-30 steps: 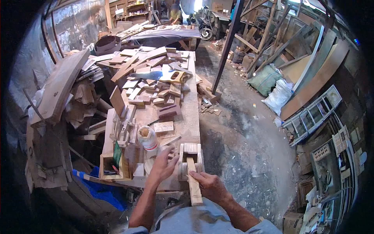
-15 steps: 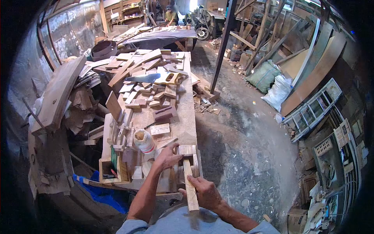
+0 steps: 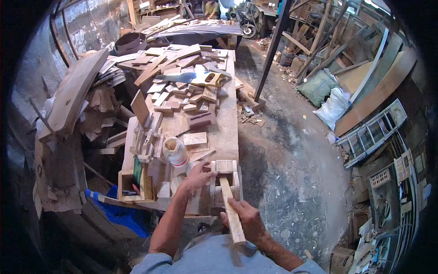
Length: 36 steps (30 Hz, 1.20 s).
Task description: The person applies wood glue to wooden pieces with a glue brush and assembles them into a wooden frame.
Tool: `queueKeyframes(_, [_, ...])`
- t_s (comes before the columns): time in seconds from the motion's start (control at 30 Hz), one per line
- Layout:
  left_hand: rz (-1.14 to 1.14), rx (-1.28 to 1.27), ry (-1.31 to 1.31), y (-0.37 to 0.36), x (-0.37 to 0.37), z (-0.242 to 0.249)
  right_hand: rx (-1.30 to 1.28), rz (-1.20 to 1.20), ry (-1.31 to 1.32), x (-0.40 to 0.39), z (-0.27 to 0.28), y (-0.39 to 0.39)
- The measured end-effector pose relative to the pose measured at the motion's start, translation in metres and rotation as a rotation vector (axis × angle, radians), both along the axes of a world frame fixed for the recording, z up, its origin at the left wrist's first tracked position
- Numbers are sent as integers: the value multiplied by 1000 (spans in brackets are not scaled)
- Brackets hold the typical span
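Note:
My right hand point(image 3: 247, 218) is closed around a light wooden strip point(image 3: 233, 217). The strip's far end lies within a small wooden frame point(image 3: 223, 166) at the near corner of the workbench point(image 3: 222, 137). My left hand point(image 3: 196, 179) holds the frame's left side, its fingertips on the upper left edge. Just beyond that hand stands a white bottle with a cut-open top point(image 3: 175, 153). A flat wood piece point(image 3: 195, 139) lies farther up the bench.
A handsaw point(image 3: 200, 79) rests on heaped wood offcuts point(image 3: 182, 98). At the bench's left stands an open wooden box point(image 3: 147, 194). A dark post point(image 3: 272, 50) rises beyond the right edge. Sacks point(image 3: 333, 108) and a ladder-like frame point(image 3: 375, 133) line the right side. Another person point(image 3: 212, 9) is far back.
The view has shifted, so the bench appears higher and farther right. The strip is tilted slightly more, its near end farther right. Both hands stay at the wooden frame and strip.

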<state>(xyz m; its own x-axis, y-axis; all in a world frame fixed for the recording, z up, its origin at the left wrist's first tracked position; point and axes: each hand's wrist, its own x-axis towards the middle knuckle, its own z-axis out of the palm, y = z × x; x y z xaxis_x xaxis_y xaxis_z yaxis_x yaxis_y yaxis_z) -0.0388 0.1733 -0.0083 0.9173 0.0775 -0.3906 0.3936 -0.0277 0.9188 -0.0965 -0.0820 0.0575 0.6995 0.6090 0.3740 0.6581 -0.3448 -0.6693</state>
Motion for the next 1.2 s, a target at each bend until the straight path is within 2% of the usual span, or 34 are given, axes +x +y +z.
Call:
queueKeyframes(0.07, [10,-10,-16,3,-4,-11,6,-13,4,1,5,1])
queueKeyframes(0.17, [62,36,10,-5,-7,5,19,-39,-25,1,30,-1])
queueKeyframes(0.23, [71,33,-51,-7,-6,-7,-12,-164,659,4,15,-32])
queueKeyframes(0.27, [75,32,-81,-6,-6,-13,182,-161,569,3,34,-34])
queueKeyframes(0.33, [59,210,-101,-5,-5,-17,527,-107,344,0,71,-36])
queueKeyframes(0.37, [48,300,-113,-6,-3,-17,530,-146,305,9,78,-42])
queueKeyframes(0.47, [110,320,-86,-13,-12,15,593,-180,225,46,81,-54])
queueKeyframes(0.53, [247,336,-85,-17,-25,22,675,-195,290,67,77,-63])
queueKeyframes(0.57, [318,339,-74,-24,-38,22,665,-275,262,76,80,-57])
queueKeyframes(0.67, [390,308,-100,-58,-87,34,766,-137,287,127,48,-55])
queueKeyframes(0.73, [397,505,-142,-93,-112,26,652,-80,193,169,8,-64])
queueKeyframes(0.8, [459,660,-137,-128,-123,5,557,-151,316,187,5,-43])
queueKeyframes(0.87, [566,771,-91,-161,-119,-24,453,-118,164,219,-27,-32])
queueKeyframes(0.93, [659,804,-93,-186,-98,-22,402,-45,-87,248,-47,-16])
queueKeyframes(1.0, [771,824,-122,-203,-82,-37,359,153,-265,270,-51,-5])
queueKeyframes(1.03, [807,904,-69,-210,-75,-32,327,225,-127,274,-54,-1])
queueKeyframes(1.1, [901,823,-82,-214,-74,-42,191,316,-136,299,-84,11])
queueKeyframes(1.13, [948,785,-102,-210,-72,-47,109,319,-280,305,-80,18])
queueKeyframes(1.2, [925,854,-108,-207,-75,-49,60,366,-251,314,-79,32])
